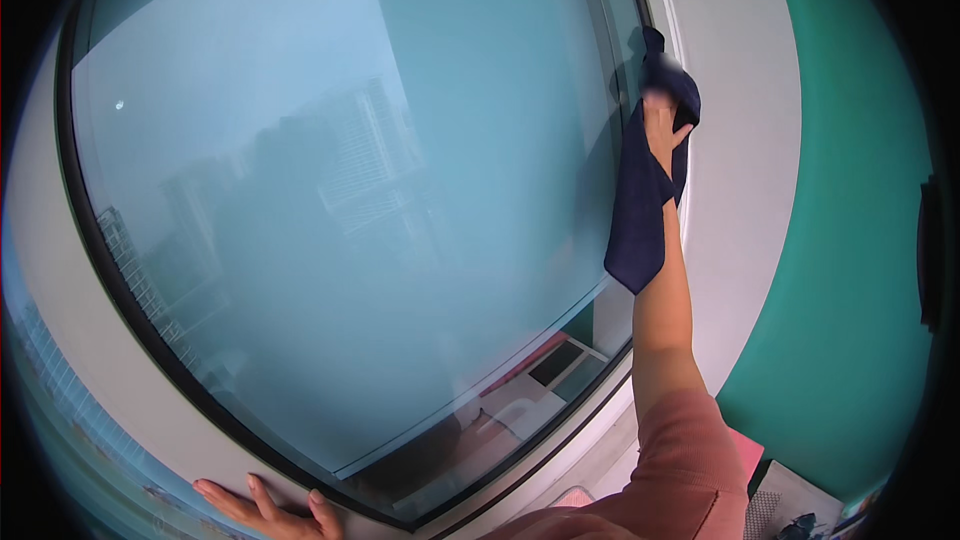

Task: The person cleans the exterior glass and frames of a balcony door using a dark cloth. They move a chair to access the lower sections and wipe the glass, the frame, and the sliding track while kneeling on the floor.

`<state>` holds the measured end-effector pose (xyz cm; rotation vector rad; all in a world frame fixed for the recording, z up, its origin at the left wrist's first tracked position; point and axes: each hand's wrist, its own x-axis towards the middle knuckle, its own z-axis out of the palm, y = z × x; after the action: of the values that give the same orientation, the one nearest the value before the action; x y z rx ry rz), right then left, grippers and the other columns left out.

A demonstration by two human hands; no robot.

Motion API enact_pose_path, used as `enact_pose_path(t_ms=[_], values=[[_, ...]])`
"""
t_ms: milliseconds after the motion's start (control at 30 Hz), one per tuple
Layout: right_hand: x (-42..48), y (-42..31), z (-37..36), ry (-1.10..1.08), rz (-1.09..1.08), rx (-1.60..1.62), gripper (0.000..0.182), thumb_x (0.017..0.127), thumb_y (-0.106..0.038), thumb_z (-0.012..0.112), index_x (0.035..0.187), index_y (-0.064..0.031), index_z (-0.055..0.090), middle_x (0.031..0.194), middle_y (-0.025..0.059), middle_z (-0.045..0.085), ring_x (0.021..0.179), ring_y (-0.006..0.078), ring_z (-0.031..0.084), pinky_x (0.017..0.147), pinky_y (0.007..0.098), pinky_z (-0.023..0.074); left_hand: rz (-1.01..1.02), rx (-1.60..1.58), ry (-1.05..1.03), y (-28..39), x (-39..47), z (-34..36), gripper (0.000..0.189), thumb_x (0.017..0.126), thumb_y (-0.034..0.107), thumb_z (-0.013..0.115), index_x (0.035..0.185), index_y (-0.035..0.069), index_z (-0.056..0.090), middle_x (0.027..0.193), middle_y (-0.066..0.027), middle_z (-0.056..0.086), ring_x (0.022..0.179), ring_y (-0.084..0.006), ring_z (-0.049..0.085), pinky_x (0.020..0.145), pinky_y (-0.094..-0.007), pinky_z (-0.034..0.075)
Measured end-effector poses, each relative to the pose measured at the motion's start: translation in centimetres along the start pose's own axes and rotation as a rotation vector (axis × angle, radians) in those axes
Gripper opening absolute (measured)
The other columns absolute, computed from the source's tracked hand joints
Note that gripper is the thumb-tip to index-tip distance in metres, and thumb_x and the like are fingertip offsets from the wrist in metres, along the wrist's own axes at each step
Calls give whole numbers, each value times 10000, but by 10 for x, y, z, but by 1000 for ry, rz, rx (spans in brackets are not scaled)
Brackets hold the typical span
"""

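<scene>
A dark navy cloth (637, 217) hangs over my right hand (661, 124) at the right edge of a large window pane (337, 202). My right arm is stretched far out, and the fingertips, partly blurred and covered, press the cloth near the dark frame. Part of the cloth drapes down beside my forearm. At the lower left, my left hand (274, 514) rests with spread fingers on the pale window surround (142, 420), just outside the black frame strip, and holds nothing. The glass shows a blue shade behind it and reflections of buildings.
A pale wall strip (750, 127) and a green wall (855, 165) stand to the right, with a dark object (928, 255) at the far edge. A grey surface (810, 495) bearing small dark items lies at the lower right. More glass (67, 382) curves along the left.
</scene>
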<state>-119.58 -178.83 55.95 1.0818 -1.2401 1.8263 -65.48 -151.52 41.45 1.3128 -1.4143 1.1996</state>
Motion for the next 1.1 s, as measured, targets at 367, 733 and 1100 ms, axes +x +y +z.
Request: enact_pose_path(t_ms=[367, 733, 1100], values=[[38, -178, -16, -109, -23, 477, 423, 946, -361, 329, 917, 5, 540, 1017, 256, 533, 1004, 411, 446, 915, 490, 287, 47, -67, 17, 21, -1, -3, 597, 854, 332, 493, 1390, 133, 320, 1464, -258, 98, 1347, -451, 102, 1057, -571, 43], [32, -290, -5, -166, -481, 666, 300, 877, -257, 438, 837, -14, 610, 841, 210, 610, 848, 381, 577, 756, 455, 456, 85, -18, -6, 20, -6, -8, 600, 859, 336, 485, 1399, 141, 312, 1465, -260, 87, 1344, -456, 104, 1045, -582, 74], [24, -196, -16, 96, -436, 455, 240, 832, -249, 509, 887, -23, 567, 967, 188, 549, 974, 379, 485, 858, 470, 374, 69, -49, 39, 39, -4, 7, 597, 877, 352, 469, 1397, 109, 307, 1470, -252, 71, 1355, -431, 85, 1052, -569, 45]])
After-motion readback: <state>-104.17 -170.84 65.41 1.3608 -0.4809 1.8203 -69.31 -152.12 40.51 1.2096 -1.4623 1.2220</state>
